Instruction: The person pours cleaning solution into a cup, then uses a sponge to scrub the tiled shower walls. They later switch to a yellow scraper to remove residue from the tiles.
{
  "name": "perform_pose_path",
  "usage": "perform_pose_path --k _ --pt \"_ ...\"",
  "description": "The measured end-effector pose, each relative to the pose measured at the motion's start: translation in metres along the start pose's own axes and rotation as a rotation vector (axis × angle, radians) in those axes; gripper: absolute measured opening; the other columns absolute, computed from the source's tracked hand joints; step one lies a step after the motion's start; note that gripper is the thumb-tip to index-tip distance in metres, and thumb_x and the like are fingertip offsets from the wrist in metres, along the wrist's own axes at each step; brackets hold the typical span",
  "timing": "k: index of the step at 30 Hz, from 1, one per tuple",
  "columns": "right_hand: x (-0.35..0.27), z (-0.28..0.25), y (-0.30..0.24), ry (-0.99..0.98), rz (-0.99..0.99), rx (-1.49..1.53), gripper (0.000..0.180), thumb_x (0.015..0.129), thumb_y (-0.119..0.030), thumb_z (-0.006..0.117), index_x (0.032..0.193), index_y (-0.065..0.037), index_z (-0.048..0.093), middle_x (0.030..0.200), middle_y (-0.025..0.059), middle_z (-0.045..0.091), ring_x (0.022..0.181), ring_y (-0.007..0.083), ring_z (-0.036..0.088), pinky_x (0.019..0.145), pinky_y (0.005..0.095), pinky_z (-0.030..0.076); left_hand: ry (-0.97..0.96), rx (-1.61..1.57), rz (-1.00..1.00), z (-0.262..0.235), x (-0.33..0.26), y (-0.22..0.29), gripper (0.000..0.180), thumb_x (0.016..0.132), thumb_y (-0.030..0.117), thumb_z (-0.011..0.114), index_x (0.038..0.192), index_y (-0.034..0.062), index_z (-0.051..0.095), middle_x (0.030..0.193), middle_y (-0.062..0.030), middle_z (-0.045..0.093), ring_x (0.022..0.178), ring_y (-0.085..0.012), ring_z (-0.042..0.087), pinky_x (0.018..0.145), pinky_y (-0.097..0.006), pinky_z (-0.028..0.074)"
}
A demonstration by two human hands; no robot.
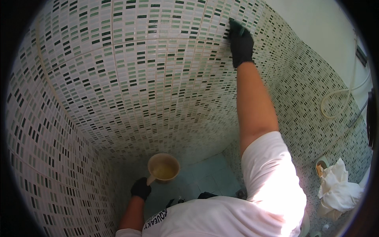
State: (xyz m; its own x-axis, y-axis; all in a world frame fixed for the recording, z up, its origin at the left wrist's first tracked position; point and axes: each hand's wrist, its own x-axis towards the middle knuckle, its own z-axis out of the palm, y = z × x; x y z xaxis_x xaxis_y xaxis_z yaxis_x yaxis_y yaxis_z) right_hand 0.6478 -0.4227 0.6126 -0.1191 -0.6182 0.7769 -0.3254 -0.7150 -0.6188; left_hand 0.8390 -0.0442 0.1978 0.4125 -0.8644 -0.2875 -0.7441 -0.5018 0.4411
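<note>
My right hand (241,46), in a black glove, is stretched far up against the tiled wall (169,67). Its fingers press a dark green scouring pad (234,25) to the tiles. Low down on the left, my left hand (141,189), also black-gloved, is closed on the handle of a cream dipper (164,158). Yellowish liquid (164,170) stands inside the dipper, which is held roughly upright above the floor.
Tiled walls close in on the left and right (316,91). Blue-green floor tiles (209,175) lie below. On the right, a pale hose (324,106) hangs in a loop, and crumpled white cloth or paper (337,189) sits beneath it.
</note>
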Motion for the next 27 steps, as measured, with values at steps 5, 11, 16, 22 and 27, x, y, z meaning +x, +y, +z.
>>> perform_pose_path --k 5,11,16,22,27 --pt "-0.03 0.0 0.039 -0.012 -0.057 -0.043 0.024 0.085 -0.021 0.058 0.101 -0.004 0.064 0.098 0.0158 0.064 0.091 0.0277 0.061 0.078 0.0365 0.047 -0.005 -0.036 -0.023 -0.001 0.0 0.001 0.024 0.074 0.018 0.055 0.096 0.0096 0.061 0.097 -0.0156 0.063 0.092 -0.034 0.06 0.08 -0.044 0.047" --pt "0.066 -0.004 -0.025 0.125 -0.097 -0.067 0.039 0.084 -0.036 0.058 0.104 -0.004 0.063 0.088 0.0132 0.066 0.077 0.0241 0.062 0.07 0.0353 0.047 -0.035 -0.003 -0.051 -0.009 -0.004 0.004 0.026 0.074 0.019 0.055 0.098 0.0104 0.061 0.101 -0.0151 0.062 0.095 -0.0329 0.059 0.081 -0.044 0.047" --pt "0.097 -0.018 -0.068 0.065 -0.211 -0.096 0.045 0.083 -0.043 0.055 0.099 -0.001 0.062 0.091 0.0184 0.065 0.084 0.032 0.062 0.075 0.0411 0.047 -0.011 0.003 -0.088 -0.008 -0.005 0.004 0.026 0.074 0.021 0.056 0.097 0.0101 0.061 0.1 -0.0149 0.063 0.094 -0.033 0.06 0.081 -0.043 0.047" --pt "0.053 0.006 0.004 0.027 -0.243 0.017 0.035 0.087 -0.034 0.05 0.103 -0.005 0.061 0.105 0.0234 0.059 0.102 0.0382 0.054 0.088 0.0427 0.043 0.129 -0.03 0.047 0.002 0.001 -0.005 0.025 0.072 0.023 0.059 0.093 0.0095 0.064 0.096 -0.015 0.064 0.09 -0.0331 0.061 0.079 -0.044 0.048" --pt "0.123 -0.014 -0.032 0.068 -0.22 0.009 0.046 0.087 -0.041 0.048 0.101 0.0 0.063 0.103 0.024 0.06 0.094 0.0381 0.058 0.08 0.0424 0.048 0.076 0.003 -0.016 -0.002 0.007 0.007 0.028 0.071 0.023 0.06 0.094 0.0097 0.065 0.096 -0.0153 0.064 0.09 -0.0333 0.061 0.079 -0.043 0.048"
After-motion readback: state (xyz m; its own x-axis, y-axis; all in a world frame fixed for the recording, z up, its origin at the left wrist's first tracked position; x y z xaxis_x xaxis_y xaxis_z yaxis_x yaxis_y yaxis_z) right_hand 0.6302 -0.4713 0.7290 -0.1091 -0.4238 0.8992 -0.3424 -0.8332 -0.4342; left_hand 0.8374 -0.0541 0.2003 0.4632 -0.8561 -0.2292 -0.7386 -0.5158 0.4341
